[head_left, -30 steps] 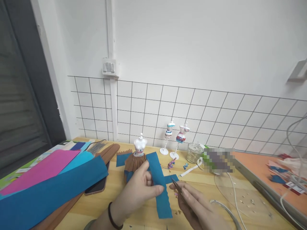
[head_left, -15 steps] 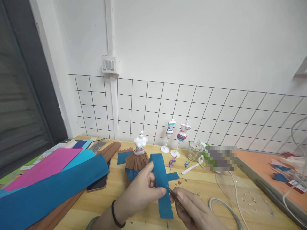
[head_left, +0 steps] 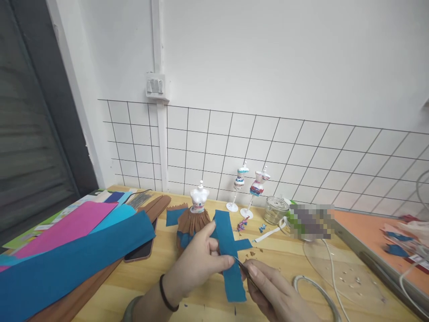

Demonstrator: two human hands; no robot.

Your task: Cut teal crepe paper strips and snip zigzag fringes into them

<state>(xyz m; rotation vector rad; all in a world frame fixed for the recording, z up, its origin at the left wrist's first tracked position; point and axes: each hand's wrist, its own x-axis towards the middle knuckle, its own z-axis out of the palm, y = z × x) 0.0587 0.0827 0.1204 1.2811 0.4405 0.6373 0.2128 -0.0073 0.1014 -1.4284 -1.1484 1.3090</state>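
My left hand [head_left: 201, 259] pinches a blue crepe-paper strip [head_left: 228, 237] between thumb and fingers, its ragged lower end hanging down. In my right hand [head_left: 271, 288] is a slim dark pair of tweezers [head_left: 246, 270], their tip against the strip's right edge beside my left thumb. Behind my left hand stands a white mini mannequin [head_left: 199, 198] in a brown pleated paper skirt [head_left: 193, 222] with blue below; my hand partly hides it. A small blue paper piece [head_left: 243, 244] lies just right of the strip.
Stacked coloured paper [head_left: 77, 259] and a phone [head_left: 140, 250] lie at left. Two small mannequins [head_left: 239, 185] on stands and a glass jar [head_left: 276, 211] are at the back. Right are a tape ring [head_left: 315, 288], a white cable [head_left: 331, 268] and an orange board [head_left: 365, 228].
The camera view has shifted slightly. Both hands keep nearly the same hold, and the blue strip hangs a little straighter.
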